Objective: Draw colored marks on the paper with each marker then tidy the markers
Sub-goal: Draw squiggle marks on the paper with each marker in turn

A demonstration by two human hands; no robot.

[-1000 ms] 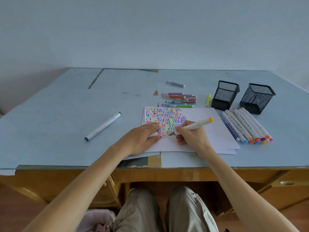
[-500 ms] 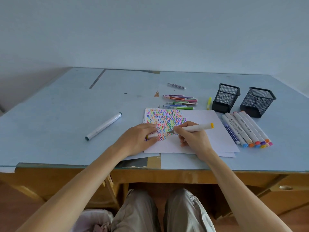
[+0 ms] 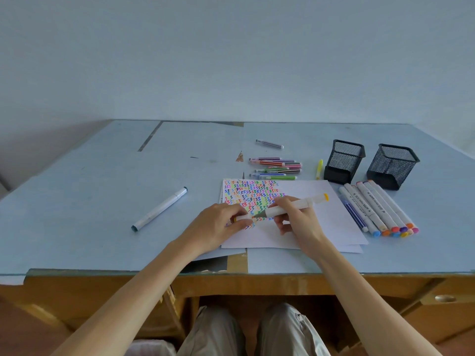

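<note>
1. The right hand [image 3: 295, 222] gripped a white marker [image 3: 295, 204], its uncapped tip pointing left over the paper [image 3: 321, 214].
2. The left hand [image 3: 218, 227] pinched the marker's cap [image 3: 241, 218], just left of the tip.
3. The paper lay near the table's [image 3: 90, 201] front edge, with a row of markers [image 3: 377, 209] to its right.

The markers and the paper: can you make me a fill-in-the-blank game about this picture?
1. The right hand holds a white marker whose far end is ____ in colour.
2. The number of black mesh cups on the table is ____.
3. The left hand pinches the marker's ____.
4. The paper is covered in coloured ____ marks.

Missing words: yellow; two; cap; zigzag
</note>
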